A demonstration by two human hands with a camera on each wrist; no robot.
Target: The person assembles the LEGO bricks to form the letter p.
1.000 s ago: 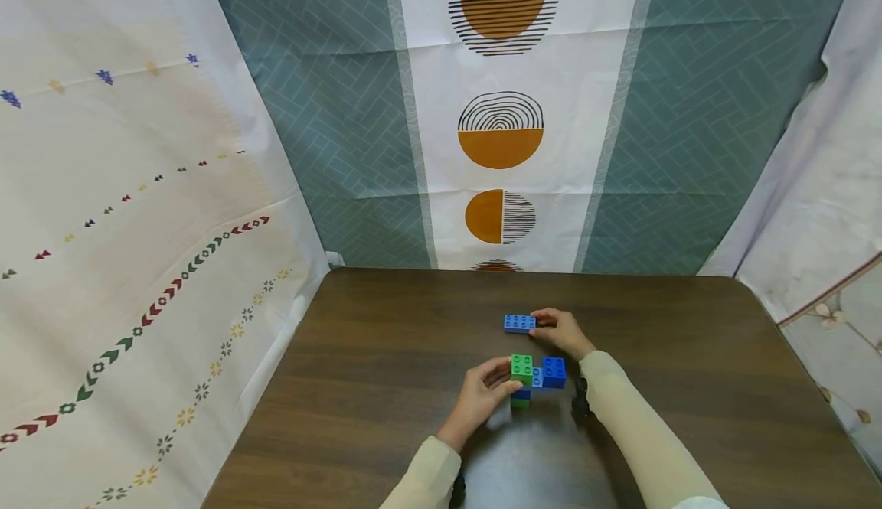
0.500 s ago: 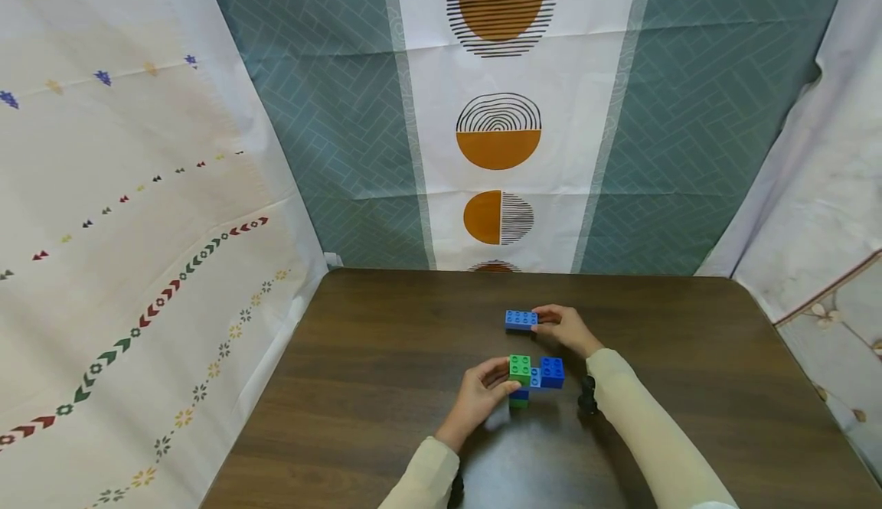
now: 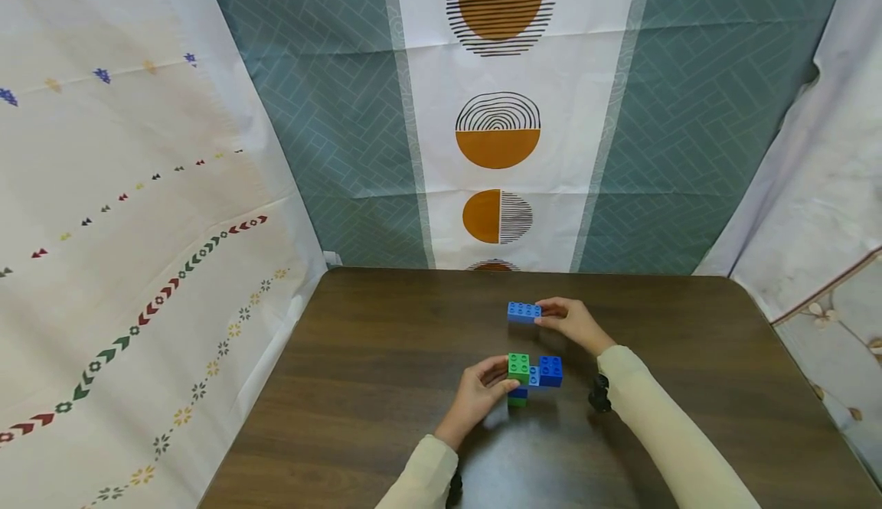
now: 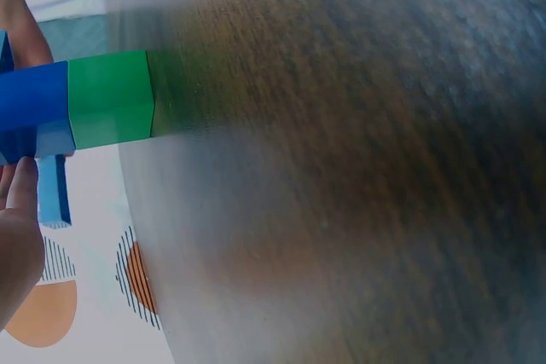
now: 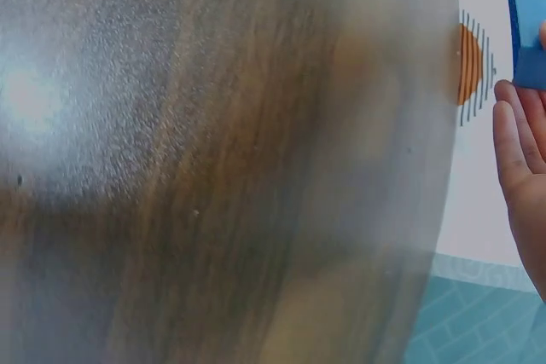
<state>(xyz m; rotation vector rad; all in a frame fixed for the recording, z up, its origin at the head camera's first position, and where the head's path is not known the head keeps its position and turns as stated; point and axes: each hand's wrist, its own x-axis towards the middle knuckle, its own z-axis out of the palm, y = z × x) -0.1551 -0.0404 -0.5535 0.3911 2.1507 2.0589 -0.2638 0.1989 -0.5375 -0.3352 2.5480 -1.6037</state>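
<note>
In the head view my left hand (image 3: 477,396) holds a stack of toy building bricks by its left side. On top of the stack sits a green brick (image 3: 519,368), with blue and green bricks below it. A light blue brick (image 3: 534,376) juts out to the right and carries a dark blue brick (image 3: 550,371). Farther back, my right hand (image 3: 573,324) pinches the right end of a long light blue brick (image 3: 524,311), studs up, raised over the table. The left wrist view shows the stack's bottom green brick (image 4: 111,100) close over the tabletop.
Both hands are over a dark brown wooden table (image 3: 358,386). Behind its far edge hangs a teal and white patterned cloth (image 3: 331,111). White printed cloths hang on the left (image 3: 138,187) and the right (image 3: 813,226).
My right hand has lifted the long light blue brick, moving it up and slightly right in the head view. The left hand and the stack have stayed nearly still.
</note>
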